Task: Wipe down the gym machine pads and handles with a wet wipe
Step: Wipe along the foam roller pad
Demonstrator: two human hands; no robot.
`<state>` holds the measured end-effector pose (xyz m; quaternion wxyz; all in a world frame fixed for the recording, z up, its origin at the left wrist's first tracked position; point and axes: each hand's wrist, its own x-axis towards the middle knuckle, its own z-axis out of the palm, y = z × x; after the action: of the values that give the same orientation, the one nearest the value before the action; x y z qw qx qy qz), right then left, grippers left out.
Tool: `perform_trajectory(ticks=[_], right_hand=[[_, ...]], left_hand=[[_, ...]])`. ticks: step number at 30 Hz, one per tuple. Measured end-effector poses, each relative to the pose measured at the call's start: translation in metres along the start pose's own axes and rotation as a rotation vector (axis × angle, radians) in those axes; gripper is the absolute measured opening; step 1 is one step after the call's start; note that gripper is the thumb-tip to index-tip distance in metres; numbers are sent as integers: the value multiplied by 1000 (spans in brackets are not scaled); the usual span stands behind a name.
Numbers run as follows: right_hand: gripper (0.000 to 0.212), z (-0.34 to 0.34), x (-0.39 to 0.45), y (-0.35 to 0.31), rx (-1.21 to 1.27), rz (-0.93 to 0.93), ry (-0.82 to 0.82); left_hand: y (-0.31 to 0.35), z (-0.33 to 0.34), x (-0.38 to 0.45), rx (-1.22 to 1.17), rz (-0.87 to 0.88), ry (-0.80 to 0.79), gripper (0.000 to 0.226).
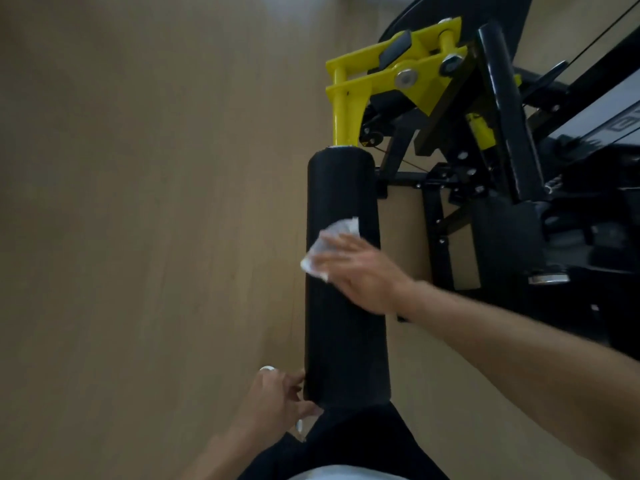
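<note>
Head view, looking down along a black cylindrical roller pad (pixel 341 271) that runs from 12 o'clock to 6 o'clock through the middle of the frame. The right hand (pixel 360 271) lies on the upper face of the pad about midway along it, fingers fairly straight and spread, pressing a crumpled white wet wipe (pixel 329 245) flat against the foam; the wipe shows at 10 to 12 o'clock of the fingertips. A flat palm likely spreads pressure so that more of the wipe bears on the curved surface. The hand is blurred, so the exact lie of each finger cannot be told.

The left hand (pixel 277 393) sits at the near end of the pad, at 7 o'clock of the frame, thumb and fingers curled against the pad's edge, apparently steadying it so that it does not turn or swing under the wiping pressure. Something pale shows just beside this hand, too small to identify.

At 12 o'clock the pad joins a yellow bracket (pixel 391 74) with bolts, which would limit any stroke in that direction. At 2 to 4 o'clock stands the black machine frame (pixel 502 133), and within it a second dark pad (pixel 498 244), near but apart from the roller; the right forearm crosses in front of this side. The tan floor (pixel 138 202) fills the frame from 7 to 11 o'clock.
</note>
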<state>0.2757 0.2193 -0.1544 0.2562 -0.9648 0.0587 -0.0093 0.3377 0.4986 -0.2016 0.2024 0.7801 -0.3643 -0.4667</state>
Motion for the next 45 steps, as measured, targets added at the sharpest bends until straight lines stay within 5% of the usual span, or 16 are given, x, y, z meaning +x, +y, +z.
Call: perform_trajectory(ticks=[4, 7, 11, 14, 17, 19, 21, 23, 26, 29, 35, 41, 45], right_hand=[[43, 53, -117, -68, -6, -334, -316], [45, 52, -117, -55, -67, -454, -371], [45, 14, -43, -3, -79, -108, -98], [42, -12, 12, 27, -75, 160, 7], [42, -10, 44, 22, -41, 354, 102], [41, 4, 36, -4, -93, 326, 90], [41, 22, 6, -36, -136, 153, 1], [42, 39, -39, -65, -167, -74, -198], [56, 60, -87, -85, -223, -379, -550], [40, 48, -63, -73, -202, -488, -593], [35, 0, 50, -6, -294, -63, -344], [36, 13, 19, -39, -129, -132, -309], [46, 28, -40, -78, -86, -220, -492]], left_hand=[[-7, -1, 6, 67, 67, 14, 43], [3, -6, 8, 219, 116, -4, 45], [26, -9, 8, 527, 153, 69, 86], [26, -5, 1, 572, 215, 117, 87], [11, 0, -3, 341, 167, 93, 95], [5, -10, -7, 110, 172, 86, 86], [0, -21, -8, -134, 120, 96, 50], [-8, -23, -4, -208, 75, 91, 38], [-17, -11, 0, -268, 17, -7, 44], [-23, 3, 7, -317, -25, -8, 67], [-17, 5, 0, -403, -78, -28, 77], [-10, -6, 3, -370, -112, -78, 75], [-15, -7, 8, -320, -91, -108, 77]])
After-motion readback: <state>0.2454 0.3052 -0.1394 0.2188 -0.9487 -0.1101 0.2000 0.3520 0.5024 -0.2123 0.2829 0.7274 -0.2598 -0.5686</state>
